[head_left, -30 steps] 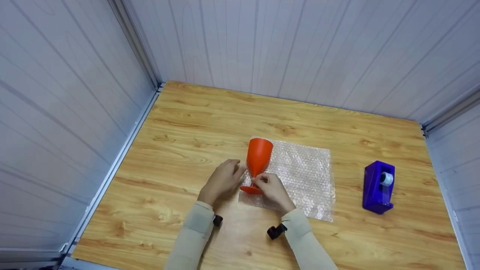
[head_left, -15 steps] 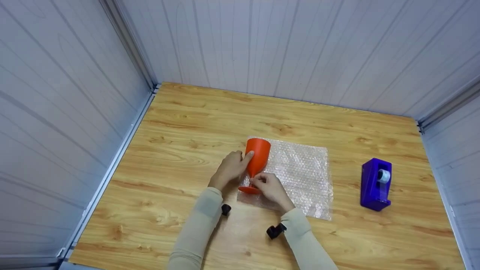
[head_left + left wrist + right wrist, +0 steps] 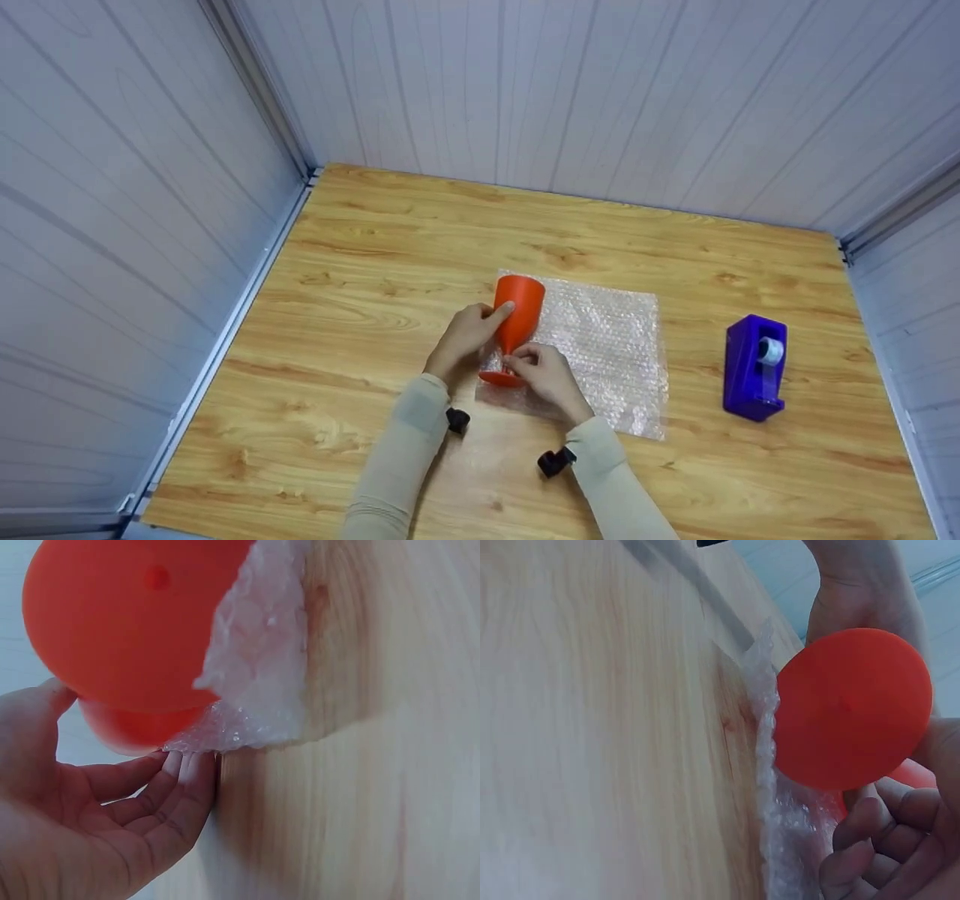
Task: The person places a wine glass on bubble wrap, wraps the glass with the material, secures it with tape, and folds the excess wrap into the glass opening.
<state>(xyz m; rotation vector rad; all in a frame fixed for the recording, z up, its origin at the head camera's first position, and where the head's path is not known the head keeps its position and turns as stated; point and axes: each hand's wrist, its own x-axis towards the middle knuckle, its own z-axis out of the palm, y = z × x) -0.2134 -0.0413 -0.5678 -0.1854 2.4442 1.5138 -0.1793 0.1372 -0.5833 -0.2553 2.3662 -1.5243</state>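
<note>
An orange plastic goblet [image 3: 519, 306] lies on its side along the left edge of a sheet of bubble wrap [image 3: 607, 352], mouth away from me and foot toward me. My left hand [image 3: 463, 337] holds the bowl from the left, thumb on top. In the left wrist view its fingers [image 3: 161, 799] reach to the underside of the bowl and the bubble wrap edge, their tips partly hidden. My right hand [image 3: 549, 373] pinches the thin stem just above the foot. The round foot [image 3: 855, 709] hides part of that pinch in the right wrist view.
A blue tape dispenser [image 3: 754, 367] with a clear roll stands to the right on the wooden table [image 3: 360, 300]. Pale panel walls [image 3: 525, 90] rise behind the table and at both sides.
My left hand has moved from beside the goblet onto its bowl, bringing its thumb over the top. My right hand keeps its pinch on the stem, and the goblet stays nearly in place.
</note>
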